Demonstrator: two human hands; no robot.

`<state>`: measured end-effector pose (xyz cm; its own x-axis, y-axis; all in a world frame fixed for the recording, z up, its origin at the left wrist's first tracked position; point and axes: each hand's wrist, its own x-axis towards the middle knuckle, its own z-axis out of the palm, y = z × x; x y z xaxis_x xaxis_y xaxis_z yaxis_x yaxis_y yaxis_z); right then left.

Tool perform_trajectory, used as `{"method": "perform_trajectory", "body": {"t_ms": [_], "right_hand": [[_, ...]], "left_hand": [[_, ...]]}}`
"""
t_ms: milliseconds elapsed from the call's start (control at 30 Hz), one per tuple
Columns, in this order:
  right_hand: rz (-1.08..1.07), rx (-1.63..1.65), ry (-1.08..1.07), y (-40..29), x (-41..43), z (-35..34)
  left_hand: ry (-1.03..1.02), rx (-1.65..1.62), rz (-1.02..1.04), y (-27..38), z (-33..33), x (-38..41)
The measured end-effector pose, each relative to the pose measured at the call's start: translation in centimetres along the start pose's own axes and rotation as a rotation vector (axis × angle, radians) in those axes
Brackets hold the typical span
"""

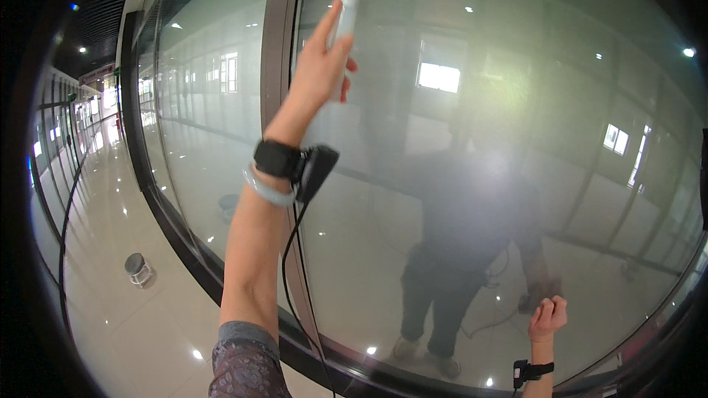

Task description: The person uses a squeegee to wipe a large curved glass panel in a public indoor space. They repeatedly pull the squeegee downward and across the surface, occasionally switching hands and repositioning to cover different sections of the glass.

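Note:
My left hand (323, 63) is raised high and wraps the handle of a white window squeegee (349, 11), its forefinger stretched along the grip. The squeegee's blade lies across the top edge of the view, against or close to a large glass pane (376, 138); contact cannot be made out. Low on the right, my right hand (548, 318) is curled into a fist in front of the same pane, with nothing visible in it. A blurred reflection of a standing person shows in the glass.
A brown metal frame post (276, 38) divides this pane from another glass panel (204, 94) on the left. A small round grey-topped container (138, 270) sits on the shiny tile floor (110, 320). From a black device (315, 174) on my left wrist hangs a cable (285, 265).

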<state>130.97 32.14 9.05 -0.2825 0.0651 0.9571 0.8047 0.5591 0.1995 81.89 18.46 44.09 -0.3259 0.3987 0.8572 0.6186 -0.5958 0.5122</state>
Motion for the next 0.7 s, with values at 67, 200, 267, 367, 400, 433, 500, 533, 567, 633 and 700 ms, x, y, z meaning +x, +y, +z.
{"method": "perform_trajectory", "body": {"t_ms": [67,200,267,367,400,433,500,533,567,633,700], "right_hand": [[0.007,-0.011,-0.008,0.0,0.0,-0.3],[0.021,-0.044,-0.003,-0.5,0.4,-0.6],[0.027,-0.063,0.004,-0.6,0.3,-0.8],[0.054,-0.006,0.02,-1.3,0.7,-0.1],[0.058,0.014,0.025,-1.5,0.9,0.2],[0.06,0.021,0.025,-1.6,0.9,0.3],[0.058,-0.004,0.022,-1.7,0.9,0.3],[0.041,-0.021,0.005,-1.4,0.8,-0.2],[0.046,-0.038,0.014,-1.2,0.9,-0.4],[0.058,-0.07,0.013,-1.2,1.0,-0.6],[0.122,-0.055,0.02,-1.4,1.4,-0.6]], "left_hand": [[0.011,-0.057,-0.04,1.1,0.5,0.2],[-0.07,-0.037,-0.053,-3.3,3.0,-7.7],[-0.119,-0.035,-0.103,-6.2,4.7,-16.2],[-0.227,0.072,-0.161,-11.4,6.4,-31.2],[-0.271,0.114,-0.172,-13.4,6.9,-36.4],[-0.296,0.042,-0.259,-13.1,7.2,-37.2],[-0.321,-0.052,-0.36,-11.1,7.6,-36.5],[-0.3,-0.083,-0.361,-9.8,7.9,-34.5],[-0.28,-0.109,-0.352,-8.5,8.0,-32.1],[-0.203,-0.141,-0.245,-7.1,8.4,-24.7],[-0.144,-0.243,-0.23,-3.3,9.3,-18.1]]}}
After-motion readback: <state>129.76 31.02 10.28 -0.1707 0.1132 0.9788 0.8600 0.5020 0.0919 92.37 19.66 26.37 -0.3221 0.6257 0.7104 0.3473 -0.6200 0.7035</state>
